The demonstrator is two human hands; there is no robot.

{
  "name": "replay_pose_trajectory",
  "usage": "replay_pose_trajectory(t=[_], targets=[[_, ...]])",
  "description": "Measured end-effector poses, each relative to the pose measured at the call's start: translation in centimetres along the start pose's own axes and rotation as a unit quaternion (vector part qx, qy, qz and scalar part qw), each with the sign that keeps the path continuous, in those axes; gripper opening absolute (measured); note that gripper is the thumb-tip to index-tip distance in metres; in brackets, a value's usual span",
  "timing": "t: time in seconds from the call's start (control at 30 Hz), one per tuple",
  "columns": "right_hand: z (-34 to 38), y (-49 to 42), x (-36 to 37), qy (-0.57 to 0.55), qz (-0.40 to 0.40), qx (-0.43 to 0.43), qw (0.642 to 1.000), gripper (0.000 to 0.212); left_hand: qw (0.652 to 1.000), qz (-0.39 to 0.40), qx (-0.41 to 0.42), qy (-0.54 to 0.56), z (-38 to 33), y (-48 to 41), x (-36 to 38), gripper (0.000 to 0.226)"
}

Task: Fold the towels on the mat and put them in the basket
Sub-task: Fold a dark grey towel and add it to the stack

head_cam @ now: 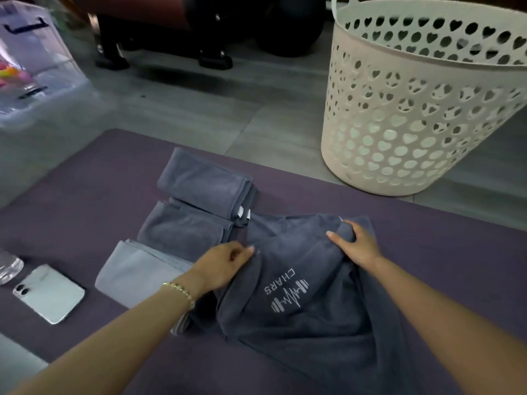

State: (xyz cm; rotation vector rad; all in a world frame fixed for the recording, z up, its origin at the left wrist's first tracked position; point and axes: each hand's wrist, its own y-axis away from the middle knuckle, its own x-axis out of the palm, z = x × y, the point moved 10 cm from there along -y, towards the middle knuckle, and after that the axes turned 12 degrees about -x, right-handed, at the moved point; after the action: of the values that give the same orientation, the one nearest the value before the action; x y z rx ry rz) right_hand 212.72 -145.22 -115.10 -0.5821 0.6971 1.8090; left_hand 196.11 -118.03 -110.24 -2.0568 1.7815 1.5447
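Note:
A dark grey towel with a white CHARS logo [299, 303] lies rumpled on the purple mat [427, 252]. My left hand [225, 266] pinches its left edge. My right hand [356, 243] grips a bunched fold near its far right corner. Left of it lie three folded towels: a dark grey one [205, 186] farthest, another dark grey one [185, 229] in the middle, and a light grey one [137, 272] nearest. The white basket with heart-shaped holes [413, 109] stands on the floor beyond the mat, at the right.
A phone [50, 293] lies face down at the mat's left, beside a clear object [8, 266]. A clear plastic storage box [37, 67] stands at the far left. Dark furniture legs [159, 52] stand on the grey floor behind.

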Motion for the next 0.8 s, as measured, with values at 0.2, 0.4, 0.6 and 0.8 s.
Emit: replay_pose_trajectory(t=[0.2, 0.4, 0.6, 0.8], targets=[[2.0, -2.3, 0.7, 0.126, 0.023, 0.002, 0.992, 0.071, 0.993, 0.029, -0.101, 0.049, 0.1, -6.2, 4.5, 0.068], [1.4, -3.9, 2.9, 0.086, 0.058, 0.033, 0.994, 0.07, 0.96, -0.003, -0.214, 0.182, 2.2, -10.3, 4.5, 0.075], [1.2, -5.1, 3.5, 0.044, 0.031, 0.033, 0.998, 0.064, 0.926, 0.004, -0.183, 0.329, 2.3, -11.7, 5.1, 0.059], [1.6, -4.7, 4.5, -0.054, 0.031, 0.016, 0.998, 0.048, 0.919, 0.078, -0.138, 0.361, 0.1, -10.9, 5.8, 0.039]])
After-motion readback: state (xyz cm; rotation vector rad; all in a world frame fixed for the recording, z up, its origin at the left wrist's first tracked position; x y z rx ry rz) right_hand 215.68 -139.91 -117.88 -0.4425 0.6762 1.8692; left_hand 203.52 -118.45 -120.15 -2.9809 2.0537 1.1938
